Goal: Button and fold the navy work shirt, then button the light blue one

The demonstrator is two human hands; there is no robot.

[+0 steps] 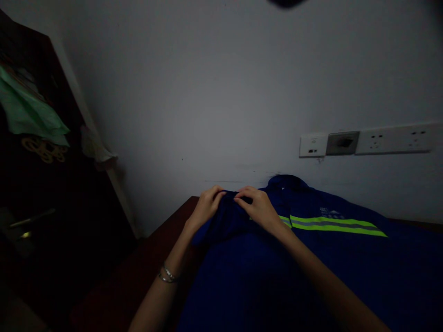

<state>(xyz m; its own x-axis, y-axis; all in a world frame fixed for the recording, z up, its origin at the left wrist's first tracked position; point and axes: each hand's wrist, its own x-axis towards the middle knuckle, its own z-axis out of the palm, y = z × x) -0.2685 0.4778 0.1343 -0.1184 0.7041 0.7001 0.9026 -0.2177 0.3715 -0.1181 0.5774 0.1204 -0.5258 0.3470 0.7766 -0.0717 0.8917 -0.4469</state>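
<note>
A dark blue work jacket (332, 263) with yellow-green and grey reflective stripes lies spread out, its collar toward the wall. At its left side, my left hand (208, 203) pinches the edge of the blue cloth between thumb and fingers. Close by on the right, my right hand (255, 203) pinches the same edge, with a short stretch of cloth raised between the two. Small pale print shows on the jacket's chest above the stripe. Dim light hides the folds under my hands.
The jacket lies on a dark red table (138, 263), up against a grey-white wall (207, 92). Sockets and switches (375, 142) are set in the wall at right. On the left stands a dark door (69, 198) with a handle (31, 219) and a hanging green cloth (29, 108).
</note>
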